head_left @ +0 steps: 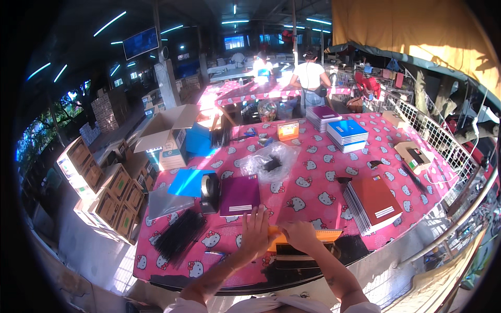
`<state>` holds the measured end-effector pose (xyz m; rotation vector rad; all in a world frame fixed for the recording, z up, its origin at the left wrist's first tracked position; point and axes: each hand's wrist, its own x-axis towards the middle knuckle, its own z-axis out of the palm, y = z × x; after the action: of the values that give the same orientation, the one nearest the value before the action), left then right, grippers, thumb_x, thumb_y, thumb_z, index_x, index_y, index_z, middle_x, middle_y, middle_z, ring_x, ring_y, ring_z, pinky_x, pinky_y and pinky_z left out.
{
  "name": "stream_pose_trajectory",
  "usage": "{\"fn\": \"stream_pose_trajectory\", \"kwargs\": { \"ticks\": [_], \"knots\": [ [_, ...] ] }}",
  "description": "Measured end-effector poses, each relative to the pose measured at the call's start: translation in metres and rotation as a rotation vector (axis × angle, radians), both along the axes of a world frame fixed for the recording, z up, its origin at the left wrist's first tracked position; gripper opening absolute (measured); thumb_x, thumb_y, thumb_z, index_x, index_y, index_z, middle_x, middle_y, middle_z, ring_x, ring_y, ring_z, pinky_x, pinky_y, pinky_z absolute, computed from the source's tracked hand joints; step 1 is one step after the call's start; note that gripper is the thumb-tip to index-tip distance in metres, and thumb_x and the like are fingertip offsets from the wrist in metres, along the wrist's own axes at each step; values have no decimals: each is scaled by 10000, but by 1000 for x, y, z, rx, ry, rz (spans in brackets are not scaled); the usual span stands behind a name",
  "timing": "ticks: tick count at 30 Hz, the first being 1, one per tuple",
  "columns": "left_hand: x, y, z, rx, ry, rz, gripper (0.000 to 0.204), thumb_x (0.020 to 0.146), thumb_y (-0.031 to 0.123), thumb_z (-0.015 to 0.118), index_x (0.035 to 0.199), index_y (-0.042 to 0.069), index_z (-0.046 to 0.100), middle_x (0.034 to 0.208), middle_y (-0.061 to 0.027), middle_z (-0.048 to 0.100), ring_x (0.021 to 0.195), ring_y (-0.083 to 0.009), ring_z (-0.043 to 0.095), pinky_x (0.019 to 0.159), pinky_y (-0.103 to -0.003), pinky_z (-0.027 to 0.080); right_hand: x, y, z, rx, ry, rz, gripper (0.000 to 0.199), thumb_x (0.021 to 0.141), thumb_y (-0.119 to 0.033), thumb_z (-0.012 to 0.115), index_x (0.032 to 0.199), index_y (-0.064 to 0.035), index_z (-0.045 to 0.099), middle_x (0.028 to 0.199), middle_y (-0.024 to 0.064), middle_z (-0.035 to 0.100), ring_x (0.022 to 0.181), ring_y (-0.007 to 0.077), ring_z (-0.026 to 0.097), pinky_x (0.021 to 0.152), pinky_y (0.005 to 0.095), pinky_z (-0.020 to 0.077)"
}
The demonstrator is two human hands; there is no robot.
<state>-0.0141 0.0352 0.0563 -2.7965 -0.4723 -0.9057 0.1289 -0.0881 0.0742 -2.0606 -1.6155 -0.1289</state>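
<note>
At the table's near edge, the left hand (255,231) lies flat with fingers spread on an orange notebook (313,236) while the right hand (299,233) presses its top, fingers curled, with a purple notebook (239,194) just beyond and blue notebooks (347,133) stacked farther off.

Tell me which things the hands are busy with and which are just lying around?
Busy with: left hand and right hand pressing on the orange folder.

Lying around: purple notebook, red notebooks, blue notebooks, tape dispenser, plastic bag, cardboard box.
</note>
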Motion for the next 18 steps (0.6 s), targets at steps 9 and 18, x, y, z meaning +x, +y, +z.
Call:
{"fn": "stream_pose_trajectory", "kwargs": {
  "ticks": [9,18],
  "knots": [
    [-32,-27,-54,-141,71,77,798,975,579,437,1436,-71,404,1510,-291,366,1448,-433,299,1112,-670,213,7,-16,3,257,-82,163,174,932,-269,591,1073,-199,664,753,92,702,692,336,694,588,487,534],
    [-24,-29,-76,-162,44,-7,837,971,604,410,1447,-84,381,1515,-292,365,1441,-423,321,1110,-639,253,33,-31,1,-84,-36,13,200,913,-297,637,1054,-170,700,761,150,694,724,378,689,640,498,535]
  ]
}}
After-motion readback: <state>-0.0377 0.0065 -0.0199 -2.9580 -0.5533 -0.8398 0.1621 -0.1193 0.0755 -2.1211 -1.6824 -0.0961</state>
